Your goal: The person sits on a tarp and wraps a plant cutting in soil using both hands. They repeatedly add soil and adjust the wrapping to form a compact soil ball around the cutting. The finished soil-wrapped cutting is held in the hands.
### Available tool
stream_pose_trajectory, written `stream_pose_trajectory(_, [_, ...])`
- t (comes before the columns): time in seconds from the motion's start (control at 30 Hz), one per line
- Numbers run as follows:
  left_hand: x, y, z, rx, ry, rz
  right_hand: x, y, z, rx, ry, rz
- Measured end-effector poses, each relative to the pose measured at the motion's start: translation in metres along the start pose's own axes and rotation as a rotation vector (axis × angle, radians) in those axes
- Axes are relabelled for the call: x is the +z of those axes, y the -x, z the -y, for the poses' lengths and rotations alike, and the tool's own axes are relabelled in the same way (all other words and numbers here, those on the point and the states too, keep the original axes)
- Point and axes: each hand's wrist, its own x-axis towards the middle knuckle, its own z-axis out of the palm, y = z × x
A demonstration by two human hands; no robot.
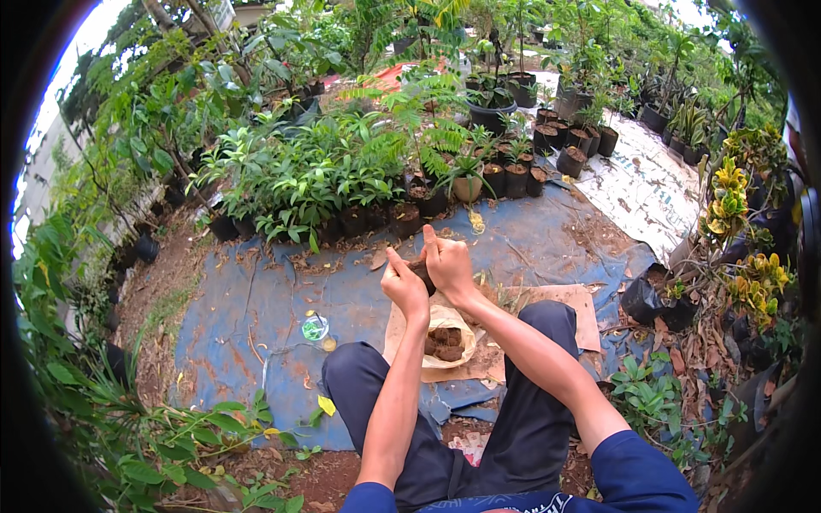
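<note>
My left hand (405, 286) and my right hand (447, 261) are raised close together beyond my knees. Between them they grip a dark brown clump (423, 274), possibly soil or fibre, mostly covered by the fingers; both thumbs point up and away. Below the hands, a pale open sack (471, 340) with a rolled rim holds brown clumps (444, 344). It rests on a flat tan sheet (580, 312) between my legs. Left of my left knee, a small clear container with green bits (315, 327) sits beside a small yellowish round item (330, 344).
A blue tarp (237, 320) covers the ground. Leafy seedlings in black bags (405, 220) line its far edge, with a tan pot (467, 187) among them. A white sheet (648, 186) lies far right. A black plant bag (643, 295) and a yellow-leaved shrub (728, 192) stand right.
</note>
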Motion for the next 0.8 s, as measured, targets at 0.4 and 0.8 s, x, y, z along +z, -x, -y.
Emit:
stream_pose_trajectory(0.4, [-0.001, -0.002, -0.01, 0.109, -0.068, 0.007, 0.006, 0.002, -0.006, -0.15, 0.203, 0.057])
stream_pose_trajectory(0.8, [-0.009, -0.006, -0.02, 0.321, -0.132, 0.059, -0.007, 0.0, 0.005, -0.074, 0.196, 0.109])
